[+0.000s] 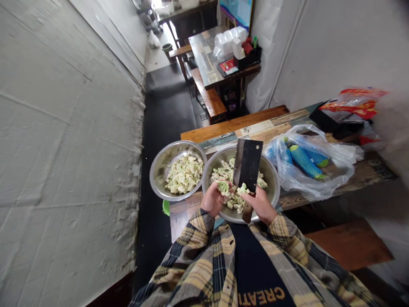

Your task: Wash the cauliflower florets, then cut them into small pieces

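My left hand (213, 199) is closed around a pale green cauliflower piece (223, 187) above the right-hand metal bowl (274, 183). In my right hand (262, 205) is a cleaver (247, 164), its dark, broad blade pointing away from me and its wooden handle under my palm. A small cauliflower floret (243, 189) sits by my right thumb, against the blade. More cut cauliflower lies in the bowl below, partly hidden by the blade and my hands. A second metal bowl (156, 170) on the left holds a heap of cauliflower florets (185, 175).
Right of the bowls, a clear plastic bag (332, 179) holds blue sleeve-like items (303, 160). A red and clear package (354, 104) lies at the table's far right. Ahead stand another table (204, 55) and a wooden bench (209, 96). A pale wall (79, 149) runs along the left.
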